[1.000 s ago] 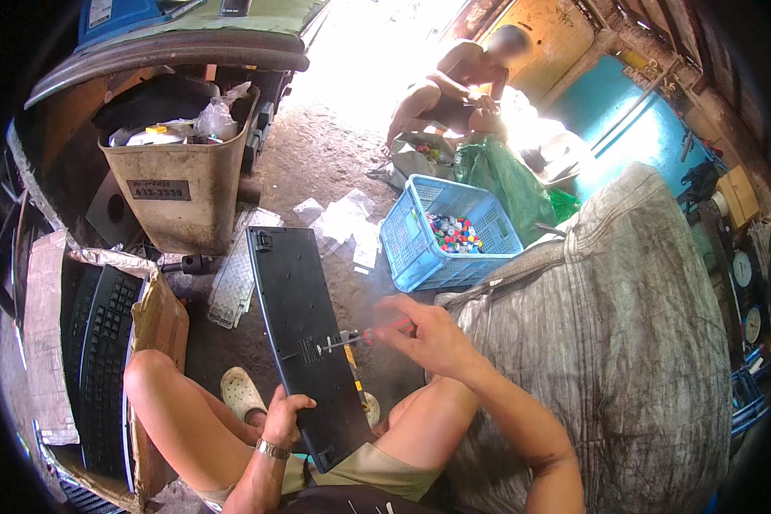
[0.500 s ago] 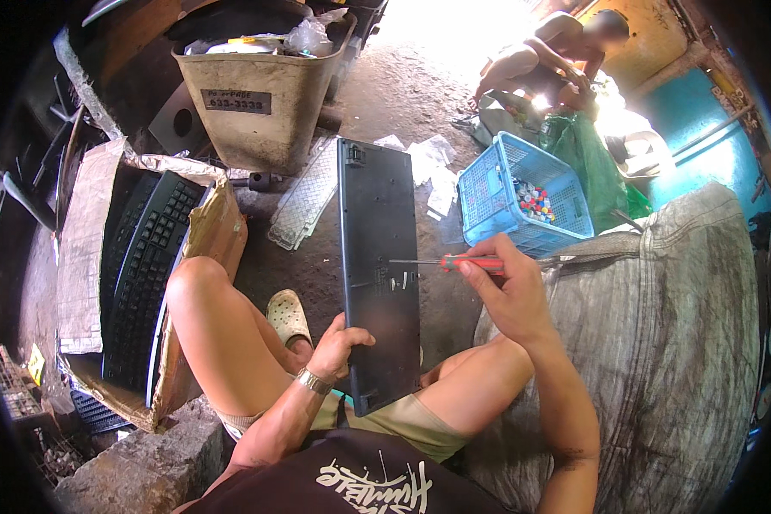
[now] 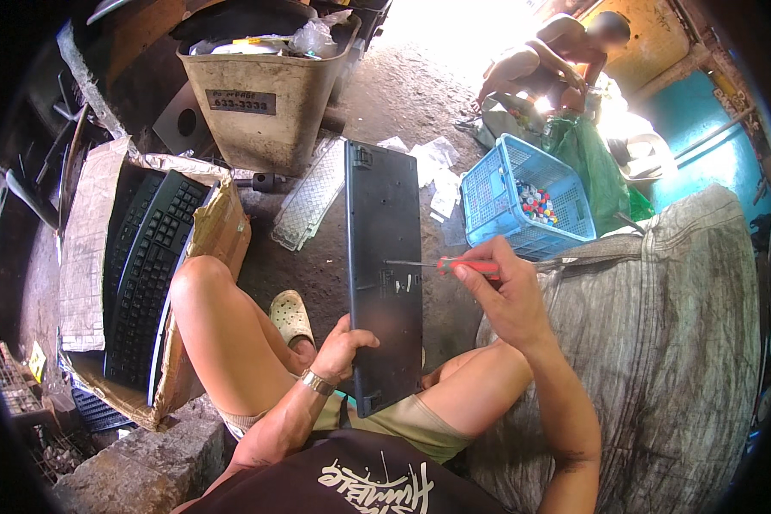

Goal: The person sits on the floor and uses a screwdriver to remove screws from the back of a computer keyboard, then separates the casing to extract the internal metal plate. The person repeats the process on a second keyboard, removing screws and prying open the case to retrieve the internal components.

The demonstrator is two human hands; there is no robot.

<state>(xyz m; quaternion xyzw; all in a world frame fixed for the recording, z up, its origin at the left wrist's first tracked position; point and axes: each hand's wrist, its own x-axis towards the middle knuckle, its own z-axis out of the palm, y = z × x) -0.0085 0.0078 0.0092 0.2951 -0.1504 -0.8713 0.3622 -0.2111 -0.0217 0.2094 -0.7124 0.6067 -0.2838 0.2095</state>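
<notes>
A black computer keyboard (image 3: 385, 210) stands on end between my legs, its underside turned up toward me. My left hand (image 3: 345, 347) grips its left edge near the lower end, thumb across the back. In my right hand (image 3: 504, 287) is a screwdriver (image 3: 469, 266) with a red and dark handle, held level from the right. Its thin shaft reaches over the keyboard's back, and the tip lies around the middle of the panel, close to a small label. Whether the tip sits in a screw, I cannot tell.
At left, a torn cardboard box (image 3: 86, 248) holds several keyboards (image 3: 154, 231). Ahead stand a dirty bin (image 3: 261, 128) of scrap and a blue crate (image 3: 497, 201) with colourful caps. A large grey sack (image 3: 651, 343) fills the right. Another person (image 3: 557, 64) crouches beyond the crate.
The keyboard and both hands appear slightly further right, along with the whole scene. The screwdriver stays at about the same spot on the panel, my grip on it a little changed.
</notes>
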